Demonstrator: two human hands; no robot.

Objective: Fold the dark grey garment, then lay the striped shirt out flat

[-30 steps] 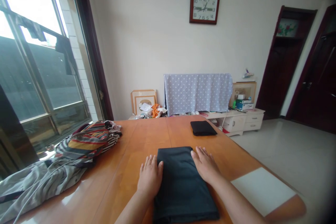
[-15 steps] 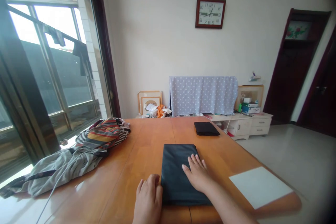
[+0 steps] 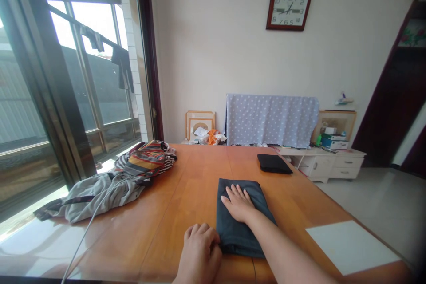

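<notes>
A dark navy folded cloth (image 3: 237, 242) lies flat on the wooden table (image 3: 186, 199), near its front edge. My right hand (image 3: 237, 204) rests flat on the far half of the cloth, fingers spread slightly. My left hand (image 3: 200, 250) sits on the wood at the cloth's near left edge, fingers lightly curled against the fold. Neither hand visibly grips it. A smaller black folded cloth (image 3: 274, 163) lies farther back on the table, beyond both hands.
A heap of striped and grey clothes (image 3: 109, 186) lies on the table's left side by the window, with a white cable (image 3: 89, 222) across it. A white board (image 3: 349, 246) lies at the right front corner. Cabinets and clutter stand past the far edge.
My right hand has slid farther along the cloth, and my left hand has moved against its near left edge. The whole scene has shifted right in the view.
</notes>
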